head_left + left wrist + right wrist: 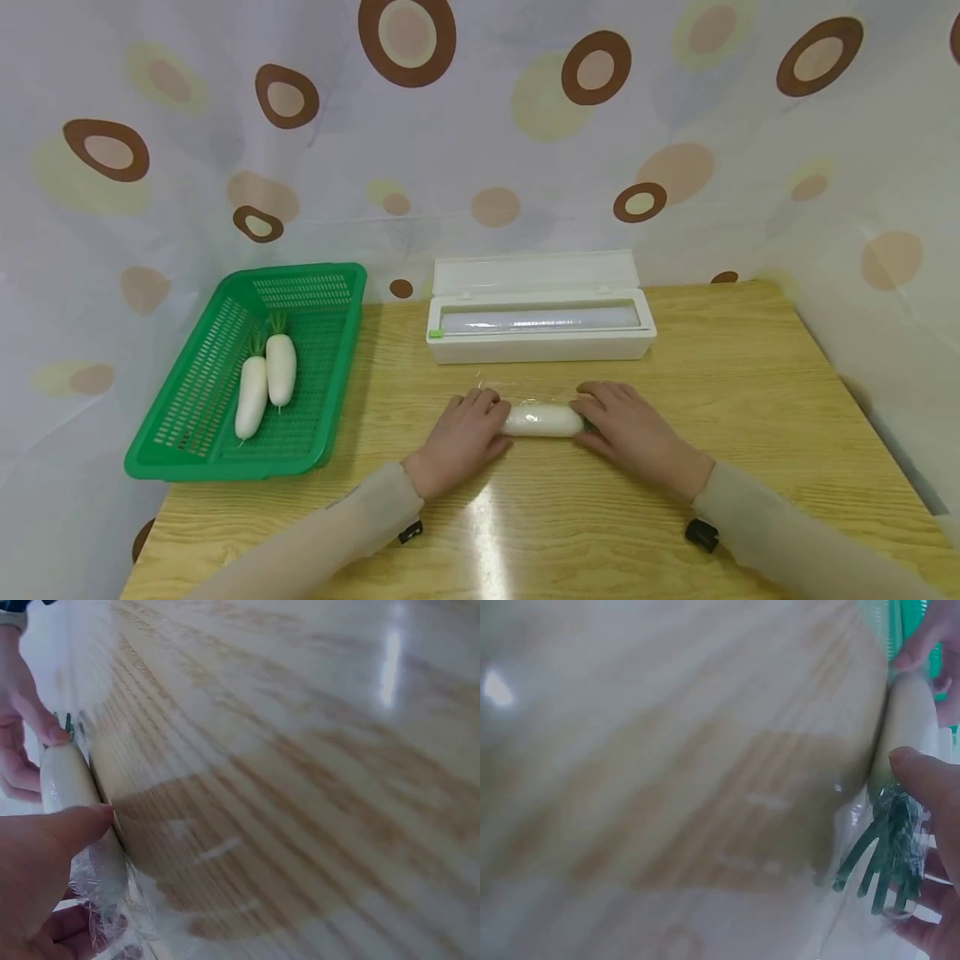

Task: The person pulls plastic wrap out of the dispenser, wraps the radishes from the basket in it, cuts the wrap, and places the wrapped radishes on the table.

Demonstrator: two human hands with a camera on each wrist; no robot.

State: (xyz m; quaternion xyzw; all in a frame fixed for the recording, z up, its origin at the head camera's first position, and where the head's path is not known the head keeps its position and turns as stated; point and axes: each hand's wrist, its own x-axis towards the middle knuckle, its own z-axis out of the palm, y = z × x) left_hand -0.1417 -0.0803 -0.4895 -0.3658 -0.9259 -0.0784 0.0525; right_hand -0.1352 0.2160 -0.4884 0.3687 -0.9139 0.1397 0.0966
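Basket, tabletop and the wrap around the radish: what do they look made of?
Basket: probably moulded plastic, green, with slotted walls. Tabletop: wood or wood-look laminate, glossy; grain and a bright reflection show, but which stays open. Wrap: likely plastic film, clear and shiny, crinkled near the ends of the radish.

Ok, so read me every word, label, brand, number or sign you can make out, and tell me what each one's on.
No text can be read in any of the three views.
Left sleeve: a faint dark mark, too small to tell whether it is lettering.
White box, green basket and wrapped radish: no readable print.
Backdrop: round shapes only.
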